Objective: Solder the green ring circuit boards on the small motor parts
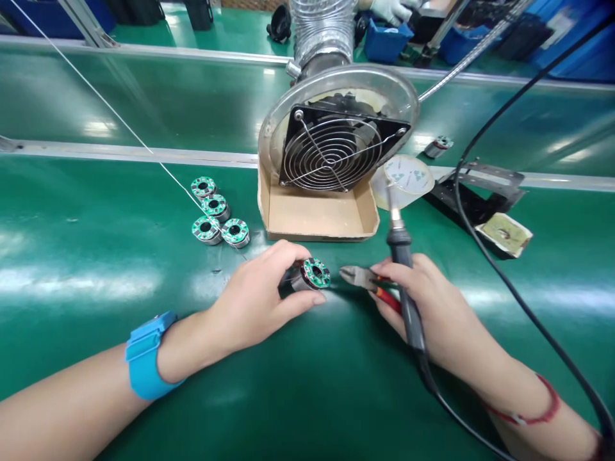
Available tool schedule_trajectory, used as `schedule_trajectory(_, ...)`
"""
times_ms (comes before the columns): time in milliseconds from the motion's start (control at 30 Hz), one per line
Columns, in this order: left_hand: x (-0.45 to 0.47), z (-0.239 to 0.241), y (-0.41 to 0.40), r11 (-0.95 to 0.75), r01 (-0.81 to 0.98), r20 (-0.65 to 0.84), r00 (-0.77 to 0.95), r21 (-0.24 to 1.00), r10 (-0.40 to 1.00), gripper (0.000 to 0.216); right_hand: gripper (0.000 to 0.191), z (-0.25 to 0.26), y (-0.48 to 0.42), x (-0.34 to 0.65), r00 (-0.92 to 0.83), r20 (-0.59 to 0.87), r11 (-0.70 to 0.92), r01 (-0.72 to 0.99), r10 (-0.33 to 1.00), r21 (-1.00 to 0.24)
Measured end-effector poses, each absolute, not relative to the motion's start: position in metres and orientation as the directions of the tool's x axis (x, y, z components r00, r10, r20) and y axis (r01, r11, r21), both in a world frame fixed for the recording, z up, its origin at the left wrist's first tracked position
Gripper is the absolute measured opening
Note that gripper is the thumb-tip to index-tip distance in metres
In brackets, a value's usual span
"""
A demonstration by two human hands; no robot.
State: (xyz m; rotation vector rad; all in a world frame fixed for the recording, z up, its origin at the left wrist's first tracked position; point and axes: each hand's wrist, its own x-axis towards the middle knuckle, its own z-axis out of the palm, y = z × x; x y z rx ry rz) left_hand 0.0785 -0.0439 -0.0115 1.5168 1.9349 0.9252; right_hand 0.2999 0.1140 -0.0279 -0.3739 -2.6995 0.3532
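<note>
Two bare hands work over a green antistatic bench mat [96, 307]. The left hand [250, 301] is closed on a small metal cylinder capped with a green ring-shaped circuit board [316, 274], pinching it between thumb and fingers just above the mat. The right hand [423, 301] is closed around both a black-handled soldering iron [402, 256], its metal tip pointing up and away, and red-handled steel diagonal cutters [360, 278], whose jaws stand just beside the board without touching it.

Four matching green-ringed metal cylinders [216, 218] sit clustered to the left, and another [438, 146] lies farther off to the right. Ahead of the hands, a round metal fume extractor with a wire fan guard [331, 153] stands in a brown cardboard tray [317, 218]. A clear tape roll [401, 182] is beside it. A blue wrist strap [148, 355] circles the left wrist. Beyond the bench shows a co-worker's white-gloved hand [391, 9].
</note>
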Motion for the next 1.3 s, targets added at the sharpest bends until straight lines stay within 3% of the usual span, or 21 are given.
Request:
schedule_trajectory(133, 0.08, -0.014, -0.047, 0.094, 0.678, 0.082, -0.224, 0.729, 0.971, 0.029, 0.033, -0.013, 0.105, 0.292, -0.941, 0.276, 0.958, 0.125, 0.197, -0.256)
schedule_trajectory(367, 0.08, -0.015, -0.048, 0.056, 0.764, 0.138, -0.187, 0.642, 0.973, 0.027, 0.022, -0.001, 0.1, 0.293, -0.959, 0.256, 0.986, 0.089, 0.123, -0.138)
schedule_trajectory(500, 0.079, -0.015, -0.049, 0.075, 0.684, 0.122, -0.235, 0.726, 0.964, 0.026, 0.019, 0.001, 0.098, 0.291, -0.923, 0.326, 0.978, 0.18, 0.206, -0.106)
schedule_trajectory(700, 0.072, -0.014, -0.043, 0.09, 0.626, 0.01, -0.155, 0.775, 0.988, 0.027, 0.029, -0.015, 0.122, 0.271, -0.863, 0.325, 0.897, 0.434, 0.388, 0.081)
schedule_trajectory(833, 0.061, -0.015, -0.041, 0.077, 0.672, -0.041, -0.07, 0.737, 0.997, 0.038, 0.032, -0.029, 0.127, 0.272, -0.828, 0.331, 0.886, 0.461, 0.453, -0.059)
schedule_trajectory(933, 0.054, -0.017, -0.047, 0.074, 0.592, 0.031, -0.166, 0.802, 0.986, 0.046, 0.029, -0.037, 0.121, 0.284, -0.822, 0.359, 0.895, 0.433, 0.442, -0.109)
schedule_trajectory(1100, 0.053, -0.019, -0.053, 0.104, 0.288, 0.0, -0.34, 0.952, 0.941, 0.011, 0.026, -0.034, 0.114, 0.303, -0.857, 0.421, 0.955, 0.266, 0.298, -0.133)
schedule_trajectory(1200, 0.054, -0.018, -0.051, 0.081, 0.437, 0.075, -0.328, 0.896, 0.942, 0.011, 0.036, -0.02, 0.109, 0.306, -0.803, 0.51, 0.949, 0.227, 0.309, -0.218)
schedule_trajectory(1300, 0.054, -0.017, -0.048, 0.024, 0.623, 0.185, -0.269, 0.782, 0.945, 0.015, 0.034, -0.004, 0.099, 0.301, -0.672, 0.537, 0.829, 0.216, 0.509, -0.516)
